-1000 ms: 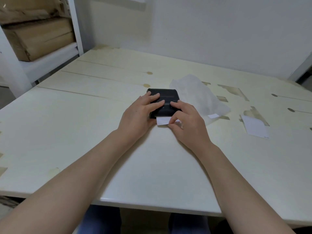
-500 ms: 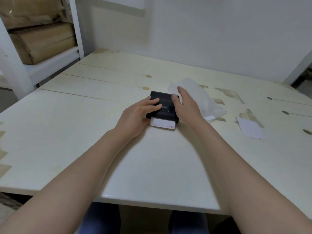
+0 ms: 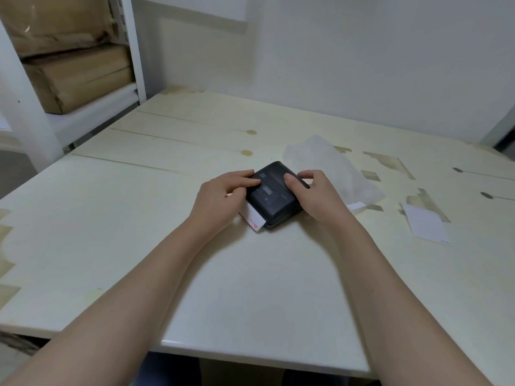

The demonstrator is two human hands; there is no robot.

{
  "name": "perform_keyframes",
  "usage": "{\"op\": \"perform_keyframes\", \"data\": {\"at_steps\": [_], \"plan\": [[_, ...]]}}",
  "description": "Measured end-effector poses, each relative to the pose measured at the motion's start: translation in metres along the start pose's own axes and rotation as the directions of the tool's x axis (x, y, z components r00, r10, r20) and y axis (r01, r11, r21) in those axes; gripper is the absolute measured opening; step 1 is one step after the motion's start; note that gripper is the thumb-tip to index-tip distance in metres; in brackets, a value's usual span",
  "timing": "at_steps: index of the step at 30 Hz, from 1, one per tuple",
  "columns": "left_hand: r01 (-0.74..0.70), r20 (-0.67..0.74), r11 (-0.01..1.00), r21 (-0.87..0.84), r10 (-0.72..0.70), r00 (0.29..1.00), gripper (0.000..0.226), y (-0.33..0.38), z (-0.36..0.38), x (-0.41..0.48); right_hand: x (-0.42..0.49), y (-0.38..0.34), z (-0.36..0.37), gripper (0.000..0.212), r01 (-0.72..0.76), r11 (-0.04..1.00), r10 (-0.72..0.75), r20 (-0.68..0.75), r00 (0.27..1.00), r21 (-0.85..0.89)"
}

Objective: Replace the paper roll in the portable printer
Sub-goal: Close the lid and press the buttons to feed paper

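A black printer (image 3: pixel 274 195) lies flat near the middle of a pale wooden table (image 3: pixel 250 274), turned at a slant, with a small dark display on its top face. A white paper strip (image 3: pixel 254 219) with red marks sticks out from the printer's near-left edge and rests on the tabletop.

The left hand (image 3: pixel 223 200) grips the printer's left side, fingers laid together across the top edge. The right hand (image 3: pixel 315 195) clasps the right side, thumb pressed on the top face and fingers curled over the far edge. Both bare forearms reach in from the table's near edge.

Just behind and right of the printer lies a crumpled translucent white wrapper (image 3: pixel 334 165), partly under the right hand. Well right of the printer, a white card (image 3: pixel 425 225) lies flat on the table.

The tabletop is made of cream planks with visible seams and 2 round knots (image 3: pixel 248 142) behind the printer. Brownish patches where the finish has peeled (image 3: pixel 390 162) scatter to the right of the printer and along the table's left edge.

Far left of the printer, a white shelf (image 3: pixel 92 107) holds brown wrapped parcels (image 3: pixel 75 76). A plain white wall (image 3: pixel 334 65) runs behind the table.
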State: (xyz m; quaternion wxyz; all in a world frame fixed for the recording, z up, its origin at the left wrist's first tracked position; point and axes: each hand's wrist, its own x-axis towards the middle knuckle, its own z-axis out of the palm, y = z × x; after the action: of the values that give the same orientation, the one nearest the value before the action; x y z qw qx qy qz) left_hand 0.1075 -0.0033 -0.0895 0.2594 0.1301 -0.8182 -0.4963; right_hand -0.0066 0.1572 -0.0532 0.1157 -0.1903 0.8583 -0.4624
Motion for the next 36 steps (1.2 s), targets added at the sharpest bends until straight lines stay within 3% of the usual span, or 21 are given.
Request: {"op": "perform_keyframes", "data": {"at_steps": [2,6,9,11,14,16,18,20,22,25,29,36], "plan": [[0.029,-0.026,0.993,-0.117,-0.032,0.999,0.036,0.002,0.002,0.001,-0.001,0.006,0.0,0.059,0.011,0.992,-0.011,-0.003,1.0,0.125],[0.033,-0.087,0.945,-0.325,-0.065,0.994,0.079,0.014,0.011,0.006,0.001,0.019,-0.003,0.075,0.009,0.933,-0.02,0.027,0.999,0.36],[0.195,-0.144,0.861,-0.47,-0.293,0.945,0.092,0.027,0.024,0.01,0.006,0.023,-0.001,0.084,0.017,0.789,-0.035,0.018,0.999,0.614],[0.301,-0.032,0.76,-0.576,-0.389,0.921,0.082,0.034,0.039,0.01,0.009,0.021,0.003,0.078,0.029,0.661,-0.048,0.004,0.999,0.749],[0.26,0.035,0.612,-0.747,-0.355,0.934,0.037,0.037,0.062,0.012,0.011,0.019,0.004,0.05,0.068,0.551,-0.093,-0.02,0.995,0.832],[0.222,0.031,0.618,-0.754,-0.303,0.952,0.041,0.034,0.063,0.016,0.01,0.015,-0.005,0.034,0.075,0.572,0.015,-0.101,0.995,0.817],[0.176,0.033,0.703,-0.689,-0.213,0.977,0.051,0.031,0.058,0.019,0.008,0.014,-0.013,0.038,0.075,0.711,0.09,-0.196,0.976,0.699],[0.136,0.035,0.769,-0.625,-0.146,0.989,0.052,0.033,0.054,0.017,0.006,0.013,-0.018,0.047,0.089,0.856,0.052,-0.256,0.965,0.509],[0.093,0.019,0.799,-0.594,-0.101,0.995,0.046,0.035,0.053,0.015,0.003,0.013,-0.02,0.051,0.12,0.905,0.005,-0.292,0.956,0.407],[0.036,-0.019,0.815,-0.579,-0.058,0.998,0.039,0.034,0.051,0.015,0.002,0.016,-0.02,0.056,0.236,0.911,-0.108,-0.357,0.928,0.338],[0.004,-0.053,0.839,-0.544,-0.039,0.998,0.037,0.037,0.051,0.011,0.001,0.025,-0.005,0.069,0.444,0.865,-0.286,-0.498,0.819,0.232],[-0.041,-0.125,0.857,-0.514,-0.028,0.992,0.037,0.046,0.056,0.003,0.002,0.027,-0.006,0.071,0.46,0.843,-0.222,-0.599,0.77,0.279]]}}
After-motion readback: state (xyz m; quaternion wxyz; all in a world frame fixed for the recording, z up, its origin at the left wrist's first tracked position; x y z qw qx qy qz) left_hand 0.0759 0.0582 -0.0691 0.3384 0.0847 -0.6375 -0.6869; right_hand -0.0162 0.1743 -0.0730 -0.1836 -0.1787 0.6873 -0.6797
